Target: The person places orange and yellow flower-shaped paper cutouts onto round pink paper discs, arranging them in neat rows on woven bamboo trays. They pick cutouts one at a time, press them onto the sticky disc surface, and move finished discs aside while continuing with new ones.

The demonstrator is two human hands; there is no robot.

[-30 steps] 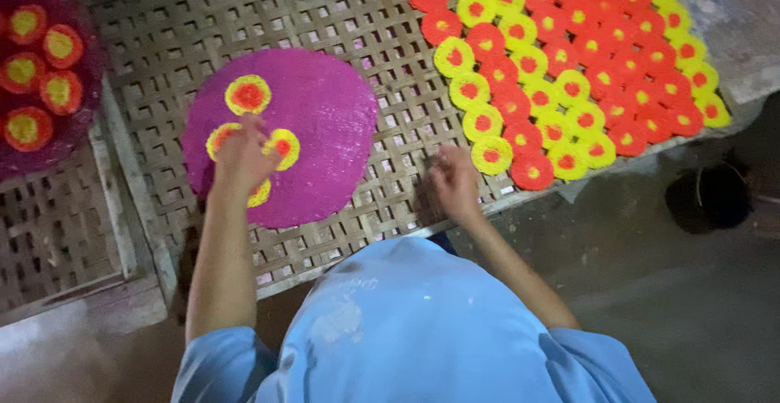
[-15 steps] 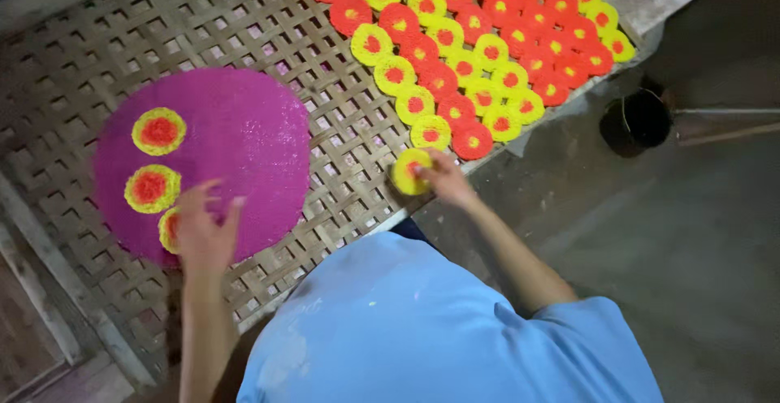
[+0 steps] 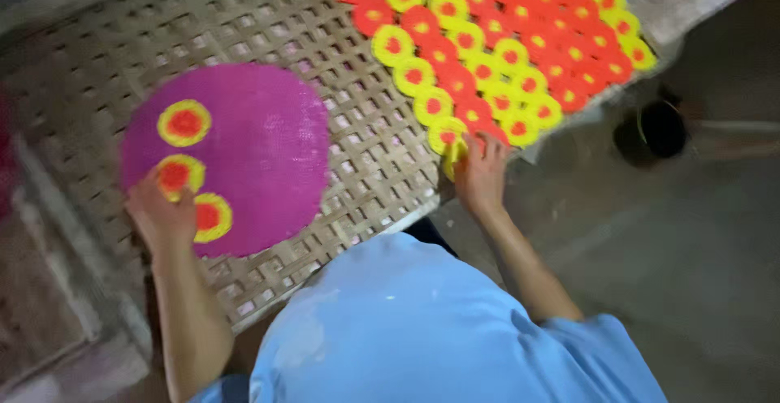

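Note:
A round magenta tray (image 3: 252,143) lies on a woven lattice rack (image 3: 357,167). Three yellow discs with red-orange centres sit on its left part. My left hand (image 3: 158,212) rests at the tray's left edge, its fingers against the middle disc (image 3: 173,175), with another disc (image 3: 210,216) just to its right. My right hand (image 3: 479,171) is at the near end of a dense field of yellow and orange discs (image 3: 496,37) and pinches a yellow disc (image 3: 452,158) at the rack's front edge. My blue shirt fills the bottom centre.
A dark round pot (image 3: 650,131) stands on the grey floor to the right of the rack. A second rack section lies at the lower left, blurred. Bare lattice shows between the magenta tray and the disc field.
The view has swung left and down. My right hand has carried a yellow disc up to the near end of the disc rows. My left hand has shifted onto the discs at the tray's left.

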